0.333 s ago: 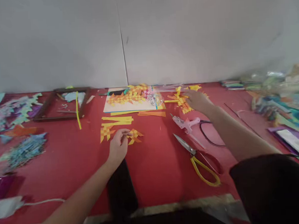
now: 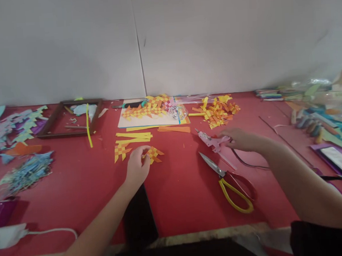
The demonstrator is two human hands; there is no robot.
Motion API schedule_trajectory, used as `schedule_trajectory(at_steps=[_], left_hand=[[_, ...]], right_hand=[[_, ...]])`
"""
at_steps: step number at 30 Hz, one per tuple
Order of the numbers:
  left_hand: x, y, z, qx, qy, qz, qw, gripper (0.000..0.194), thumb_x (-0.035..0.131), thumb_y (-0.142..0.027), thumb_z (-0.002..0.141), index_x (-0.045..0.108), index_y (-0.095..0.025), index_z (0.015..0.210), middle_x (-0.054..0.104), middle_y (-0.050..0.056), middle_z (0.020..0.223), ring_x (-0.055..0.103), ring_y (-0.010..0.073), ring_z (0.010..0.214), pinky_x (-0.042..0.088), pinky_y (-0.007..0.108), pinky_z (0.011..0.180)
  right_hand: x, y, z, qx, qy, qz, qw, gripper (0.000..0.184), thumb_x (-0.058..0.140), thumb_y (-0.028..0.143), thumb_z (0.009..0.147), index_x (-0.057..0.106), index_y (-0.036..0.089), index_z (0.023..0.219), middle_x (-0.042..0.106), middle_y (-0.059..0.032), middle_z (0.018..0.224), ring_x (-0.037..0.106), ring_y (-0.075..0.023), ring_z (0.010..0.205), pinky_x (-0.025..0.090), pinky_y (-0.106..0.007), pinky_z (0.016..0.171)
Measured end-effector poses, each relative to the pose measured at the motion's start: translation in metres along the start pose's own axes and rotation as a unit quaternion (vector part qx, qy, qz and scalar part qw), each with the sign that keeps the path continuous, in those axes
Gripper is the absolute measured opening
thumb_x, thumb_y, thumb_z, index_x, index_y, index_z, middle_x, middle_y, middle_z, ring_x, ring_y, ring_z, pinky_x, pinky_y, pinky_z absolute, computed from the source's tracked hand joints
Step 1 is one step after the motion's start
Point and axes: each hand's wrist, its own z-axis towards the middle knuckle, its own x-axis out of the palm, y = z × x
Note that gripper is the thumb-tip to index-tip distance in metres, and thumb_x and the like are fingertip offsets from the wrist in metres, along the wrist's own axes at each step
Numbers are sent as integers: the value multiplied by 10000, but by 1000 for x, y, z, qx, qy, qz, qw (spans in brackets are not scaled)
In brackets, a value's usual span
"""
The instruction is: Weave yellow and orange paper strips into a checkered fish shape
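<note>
Your left hand (image 2: 138, 166), centre of the frame: thumb and forefinger brought together on the left edge of a small checkered paper piece (image 2: 154, 155), yellow and orange, pointed at the ends, lying just above the middle of the red surface (image 2: 187, 204). Your right hand (image 2: 239, 139), right of centre: fingers at the rear of a pink glue gun (image 2: 214, 141), nozzle toward the upper left; whether they close on it, you cannot tell from this angle. Beside your left hand, to its left: a second checkered piece (image 2: 121, 151), same colours. Above that: yellow strips (image 2: 133, 138), with orange strips (image 2: 174, 129) to their right. Below the glue gun: scissors (image 2: 221, 173), blades to the upper left, one handle loop yellow, one red. Under your left wrist, lower centre: a black flat object (image 2: 140, 216). Upper centre: a pale sheet (image 2: 124, 123) bearing a checkered paper chain (image 2: 143, 112) and a clear packet (image 2: 178, 112). Right of the sheet: a heap of yellow and orange paper bits (image 2: 220, 112). Upper left: a brown frame (image 2: 67, 135), a yellow strip (image 2: 88, 127) lying across its right part. Left edge: a bluish bundle (image 2: 31, 171); below it, a white adapter (image 2: 9, 236) with cord.
</note>
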Motion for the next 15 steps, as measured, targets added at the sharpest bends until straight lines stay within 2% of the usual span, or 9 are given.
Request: schedule_trajectory(at_steps=[1, 3, 6, 9, 11, 13, 15], left_hand=[[0, -5, 0, 22, 6, 22, 999, 334, 600, -355, 968, 594, -187, 1257, 595, 108, 1305, 614, 250, 1125, 528, 479, 953], [0, -13, 1, 64, 29, 60, 996, 331, 574, -309, 962, 605, -232, 1282, 594, 94, 1365, 509, 279, 1298, 394, 509, 1128], [3, -19, 0, 101, 58, 108, 987, 431, 583, -311, 927, 580, -252, 1353, 520, 75, 1485, 382, 316, 1422, 305, 512, 1195], [6, -15, -1, 106, 65, 146, 981, 476, 549, -326, 939, 542, -208, 1401, 505, 102, 1501, 349, 336, 1445, 313, 534, 1187], [7, -11, -1, 108, 68, 163, 978, 465, 515, -324, 955, 538, -190, 1400, 541, 113, 1467, 381, 330, 1427, 336, 536, 1174], [8, -8, -2, 112, 70, 175, 976, 441, 495, -324, 965, 556, -178, 1376, 572, 119, 1434, 427, 324, 1396, 359, 531, 1160], [9, -6, -2, 116, 71, 183, 974, 419, 482, -326, 971, 577, -165, 1346, 586, 128, 1416, 457, 321, 1371, 375, 524, 1150]], right_hand=[[4, -1, -2, 10, 9, 2, 1000, 289, 534, 119, 766, 731, 203, 960, 757, -76, 970, 694, -245, 905, 547, -352, 791], [9, -3, -5, 37, 28, 4, 999, 285, 502, 92, 835, 722, 189, 989, 747, -97, 999, 683, -238, 946, 537, -360, 835], [12, -10, -11, 78, 44, 8, 996, 196, 540, 183, 946, 681, 170, 1081, 700, -106, 1106, 656, -214, 1008, 537, -384, 895], [14, -20, -19, 113, 54, 22, 992, 301, 585, 356, 971, 611, 184, 1216, 623, -95, 1250, 635, -202, 1057, 553, -416, 911], [17, -26, -25, 131, 46, 44, 989, 333, 586, 370, 970, 594, 187, 1248, 607, -97, 1277, 632, -210, 1071, 557, -425, 909], [22, -31, -29, 147, 22, 75, 986, 336, 591, 361, 967, 592, 181, 1250, 611, -97, 1270, 633, -214, 1072, 557, -430, 908], [28, -34, -32, 168, -29, 112, 979, 343, 595, 362, 964, 590, 176, 1252, 612, -96, 1266, 635, -216, 1069, 558, -431, 904]])
